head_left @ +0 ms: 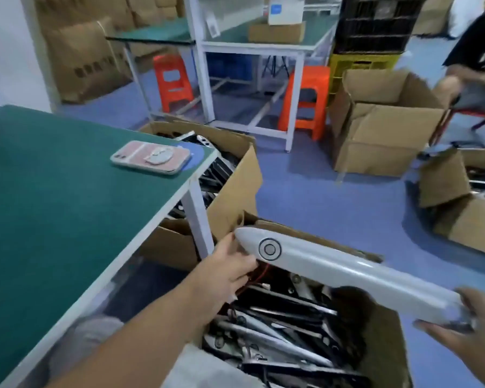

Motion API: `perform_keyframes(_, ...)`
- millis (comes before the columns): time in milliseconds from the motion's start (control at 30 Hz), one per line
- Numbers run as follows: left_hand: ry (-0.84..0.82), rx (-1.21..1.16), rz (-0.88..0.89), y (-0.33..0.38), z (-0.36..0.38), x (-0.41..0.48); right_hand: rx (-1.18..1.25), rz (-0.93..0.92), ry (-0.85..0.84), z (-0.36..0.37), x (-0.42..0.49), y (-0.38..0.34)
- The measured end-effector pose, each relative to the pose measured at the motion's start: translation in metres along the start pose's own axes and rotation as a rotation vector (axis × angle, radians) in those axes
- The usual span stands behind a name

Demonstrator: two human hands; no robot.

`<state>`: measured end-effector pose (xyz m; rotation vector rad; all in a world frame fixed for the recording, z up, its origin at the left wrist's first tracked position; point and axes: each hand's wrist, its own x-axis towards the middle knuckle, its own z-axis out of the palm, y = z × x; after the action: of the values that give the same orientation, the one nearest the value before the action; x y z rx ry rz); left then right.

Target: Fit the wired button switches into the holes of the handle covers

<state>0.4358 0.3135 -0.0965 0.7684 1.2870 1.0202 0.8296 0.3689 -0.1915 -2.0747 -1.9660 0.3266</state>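
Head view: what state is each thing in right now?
Cover: held over the box, tilted.
Button: seated in its hole.
Wires: red, hanging under the cover.
Left hand: grips the button end.
Right hand: grips the other end.
Box: open, full of parts.
Phone: face down on table.

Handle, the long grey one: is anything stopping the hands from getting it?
Nothing visible does. The left hand holds the grey handle at the end by the round button, and the right hand holds its other end.
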Motion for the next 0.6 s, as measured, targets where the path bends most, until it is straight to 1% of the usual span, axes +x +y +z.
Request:
perform_keyframes(33,-0.005,0.079,-0.043,-0.012,0.0,0.005,-0.032,-0.022,-0.01,0.0,-0.004,-0.009)
perform_keyframes(67,0.004,0.159,-0.094,-0.021,-0.003,0.006,-0.036,-0.08,-0.104,-0.002,-0.01,-0.023)
perform_keyframes(100,0.001,0.243,-0.153,-0.026,-0.007,0.006,-0.054,-0.063,-0.128,0.011,-0.019,-0.027)
perform_keyframes(133,-0.017,0.306,-0.219,-0.03,-0.013,0.004,-0.116,-0.063,-0.175,0.025,-0.028,-0.033)
perform_keyframes(167,-0.038,0.349,-0.262,-0.034,-0.021,-0.002,-0.195,-0.105,-0.261,0.037,-0.033,-0.036)
perform_keyframes(200,-0.023,0.387,-0.271,-0.037,-0.03,-0.01,-0.223,-0.131,-0.311,0.051,-0.031,-0.04)
perform_keyframes(233,0.009,0.427,-0.254,-0.038,-0.038,-0.021,-0.22,-0.17,-0.284,0.063,-0.029,-0.044)
perform_keyframes(300,0.062,0.53,-0.196,-0.038,-0.053,-0.043,-0.195,-0.284,-0.322,0.082,-0.024,-0.063)
perform_keyframes(367,0.111,0.537,-0.14,-0.031,-0.067,-0.066,-0.197,-0.425,-0.295,0.091,-0.017,-0.099)
perform_keyframes(400,0.111,0.521,-0.104,-0.025,-0.075,-0.08,-0.164,-0.486,-0.276,0.089,-0.014,-0.123)
perform_keyframes(433,0.102,0.518,-0.063,-0.015,-0.084,-0.097,-0.079,-0.538,-0.257,0.081,-0.013,-0.149)
perform_keyframes(467,0.1,0.516,0.005,-0.006,-0.091,-0.112,0.041,-0.606,-0.18,0.075,-0.011,-0.171)
perform_keyframes(533,0.114,0.484,0.116,0.012,-0.11,-0.152,0.185,-0.768,-0.037,0.059,-0.008,-0.22)
perform_keyframes(600,0.151,0.355,0.141,0.024,-0.135,-0.198,0.278,-0.917,-0.019,0.039,-0.004,-0.271)
